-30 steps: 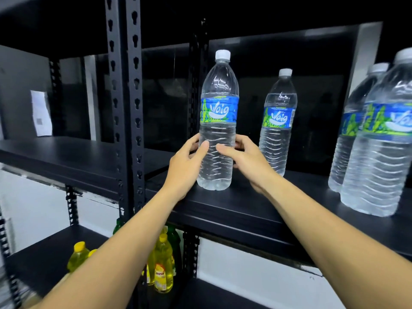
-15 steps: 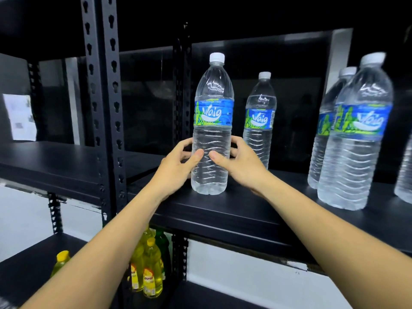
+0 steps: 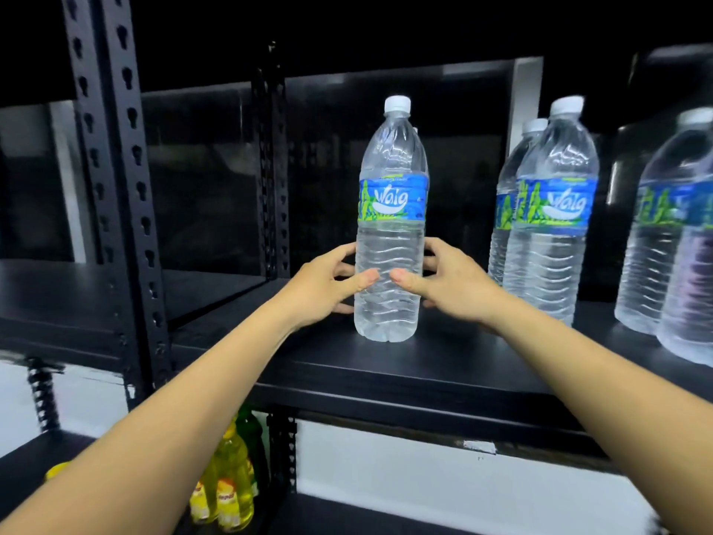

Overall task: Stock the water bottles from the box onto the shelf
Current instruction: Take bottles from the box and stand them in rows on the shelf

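Head view, 1 frame. We see both arms reaching forward to 1 water bottle (image 3: 389, 225). It stands upright between the 2 hands on the black shelf (image 3: 386, 364), with its base flat on the board. Its white cap is on, and its blue-and-green label sits above the fingers.

The left hand (image 3: 324, 287) grasps the lower, ribbed part of the water bottle from its left side. The thumb lies across the front wall and the fingers curl round toward the back.

The right hand (image 3: 451, 283) grasps the same bottle from the opposite side at the same height, thumb on the front and fingers wrapped behind. The 2 thumb tips point at each other, close together but apart.

To the right of the right hand we count 4 more bottles on the same shelf:
- The front bottle (image 3: 551, 233) stands upright just beyond the right wrist. We cannot tell whether they touch.
- The rear bottle (image 3: 505, 210) stands directly behind it and is partly hidden.
- The 2 edge bottles (image 3: 656, 241) are further right, blurred and cut by the frame.

To the left of the left hand a black perforated post (image 3: 112, 187) rises.

Below the left forearm, on a lower level, stand yellow bottles (image 3: 227, 492), with a green bottle (image 3: 250, 430) behind them.
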A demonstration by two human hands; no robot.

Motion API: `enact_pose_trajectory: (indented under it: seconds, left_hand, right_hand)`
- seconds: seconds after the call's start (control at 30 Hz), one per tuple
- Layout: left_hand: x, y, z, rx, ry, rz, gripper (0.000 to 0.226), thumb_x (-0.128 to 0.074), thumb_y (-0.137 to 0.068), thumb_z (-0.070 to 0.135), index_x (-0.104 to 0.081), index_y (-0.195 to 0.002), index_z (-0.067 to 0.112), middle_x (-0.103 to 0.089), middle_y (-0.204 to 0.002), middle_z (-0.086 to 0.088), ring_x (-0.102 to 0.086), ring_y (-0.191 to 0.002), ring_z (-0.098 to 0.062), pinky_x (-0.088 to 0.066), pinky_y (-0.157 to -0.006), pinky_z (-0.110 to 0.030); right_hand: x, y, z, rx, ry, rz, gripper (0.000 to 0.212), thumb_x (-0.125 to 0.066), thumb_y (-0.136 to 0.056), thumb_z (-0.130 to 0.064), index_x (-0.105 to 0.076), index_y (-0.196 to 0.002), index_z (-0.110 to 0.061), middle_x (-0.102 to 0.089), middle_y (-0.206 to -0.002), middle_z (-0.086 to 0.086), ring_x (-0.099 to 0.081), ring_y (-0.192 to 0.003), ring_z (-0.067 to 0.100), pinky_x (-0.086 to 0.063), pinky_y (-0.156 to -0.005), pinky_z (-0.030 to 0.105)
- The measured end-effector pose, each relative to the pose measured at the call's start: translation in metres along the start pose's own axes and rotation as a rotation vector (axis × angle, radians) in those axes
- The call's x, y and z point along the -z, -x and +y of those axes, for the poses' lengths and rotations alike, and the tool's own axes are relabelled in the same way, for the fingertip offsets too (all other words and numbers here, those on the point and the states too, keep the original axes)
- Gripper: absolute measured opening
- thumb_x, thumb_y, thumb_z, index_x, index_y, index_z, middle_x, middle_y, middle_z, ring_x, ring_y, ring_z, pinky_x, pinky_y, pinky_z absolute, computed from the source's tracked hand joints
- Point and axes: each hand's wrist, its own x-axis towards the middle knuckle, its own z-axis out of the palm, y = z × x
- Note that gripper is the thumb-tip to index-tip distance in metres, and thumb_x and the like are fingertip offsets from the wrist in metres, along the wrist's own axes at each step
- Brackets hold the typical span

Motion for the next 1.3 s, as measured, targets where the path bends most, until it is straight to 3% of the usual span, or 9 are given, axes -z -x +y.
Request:
enact_pose_trajectory:
  seconds: [0.13,0.43,0.57,0.77,0.87,1.0,1.13,1.23,1.3]
  left_hand:
    - [-0.01,-0.012,-0.001,-0.016,-0.054,-0.01,0.061,-0.073,-0.091,0.04,-0.049,-0.146,0.039,-0.073,-0.12,0.002,-0.071,-0.112,-0.013,-0.062,-0.091,-0.047]
    - [-0.016,-0.026,-0.004,-0.063,-0.183,-0.014,0.063,-0.071,-0.093,0.042,-0.043,-0.149,0.047,-0.072,-0.124,0.009,-0.064,-0.12,-0.006,-0.063,-0.087,-0.039]
    - [-0.019,-0.028,-0.007,-0.119,-0.235,0.036,0.059,-0.071,-0.093,0.04,-0.048,-0.148,0.043,-0.073,-0.122,0.011,-0.063,-0.12,-0.004,-0.064,-0.084,-0.036]
    - [-0.023,-0.031,-0.016,-0.156,-0.234,0.079,0.06,-0.073,-0.093,0.037,-0.048,-0.147,0.044,-0.072,-0.122,0.006,-0.073,-0.096,-0.005,-0.059,-0.08,-0.024]
    - [-0.025,-0.033,-0.022,-0.176,-0.269,0.083,0.061,-0.072,-0.094,0.038,-0.044,-0.147,0.049,-0.07,-0.127,0.005,-0.075,-0.086,-0.004,-0.057,-0.086,-0.028]
    - [-0.027,-0.033,-0.024,-0.19,-0.325,0.106,0.06,-0.07,-0.095,0.038,-0.044,-0.148,0.046,-0.069,-0.125,0.009,-0.075,-0.084,-0.005,-0.059,-0.091,-0.036]
    - [-0.031,-0.025,-0.022,-0.243,-0.384,0.187,0.064,-0.072,-0.094,0.034,-0.043,-0.151,0.038,-0.067,-0.129,0.016,-0.074,-0.089,-0.005,-0.055,-0.097,-0.034]
    - [-0.03,-0.022,-0.024,-0.337,-0.436,0.22,0.084,-0.078,-0.089,0.032,-0.028,-0.155,0.045,-0.059,-0.144,0.016,-0.072,-0.102,-0.006,-0.056,-0.096,-0.036]
    - [-0.028,-0.022,-0.026,-0.368,-0.457,0.211,0.097,-0.081,-0.086,0.03,-0.018,-0.158,0.046,-0.053,-0.149,0.016,-0.068,-0.111,-0.006,-0.059,-0.093,-0.038]
  right_hand:
    - [0.011,-0.004,0.007,0.012,0.124,0.002,0.059,-0.076,-0.086,-0.05,-0.054,-0.137,-0.03,-0.071,-0.125,-0.014,-0.067,-0.115,0.01,-0.056,-0.1,0.046]
    - [0.012,-0.017,0.018,0.015,0.155,0.044,0.055,-0.076,-0.082,-0.052,-0.06,-0.131,-0.033,-0.073,-0.12,-0.012,-0.067,-0.118,0.013,-0.057,-0.097,0.049]
    - [0.007,-0.022,0.02,0.011,0.2,0.07,0.049,-0.074,-0.089,-0.044,-0.06,-0.133,-0.028,-0.073,-0.122,-0.007,-0.066,-0.119,0.02,-0.055,-0.098,0.049]
    - [0.002,-0.028,0.022,-0.011,0.2,0.091,0.051,-0.073,-0.092,-0.039,-0.056,-0.138,-0.026,-0.071,-0.125,-0.005,-0.065,-0.12,0.022,-0.054,-0.1,0.049]
    - [-0.001,-0.031,0.021,-0.03,0.211,0.101,0.055,-0.072,-0.092,-0.04,-0.052,-0.141,-0.024,-0.069,-0.129,-0.005,-0.062,-0.124,0.022,-0.051,-0.104,0.048]
    - [-0.005,-0.031,0.021,-0.056,0.21,0.117,0.055,-0.072,-0.093,-0.037,-0.052,-0.142,-0.022,-0.068,-0.131,-0.005,-0.06,-0.128,0.019,-0.048,-0.108,0.041]
    - [-0.012,-0.02,0.021,-0.037,0.105,0.19,0.058,-0.073,-0.094,-0.033,-0.048,-0.144,-0.025,-0.069,-0.128,-0.009,-0.062,-0.123,0.013,-0.043,-0.095,0.024]
    - [-0.018,-0.006,0.023,0.027,0.132,0.208,0.079,-0.075,-0.092,-0.026,-0.028,-0.156,-0.029,-0.065,-0.117,-0.024,-0.066,-0.108,0.009,-0.048,-0.094,0.021]
    - [-0.021,0.001,0.023,0.042,0.205,0.144,0.099,-0.076,-0.09,-0.02,-0.008,-0.162,-0.027,-0.061,-0.119,-0.025,-0.062,-0.108,0.004,-0.044,-0.087,0.008]
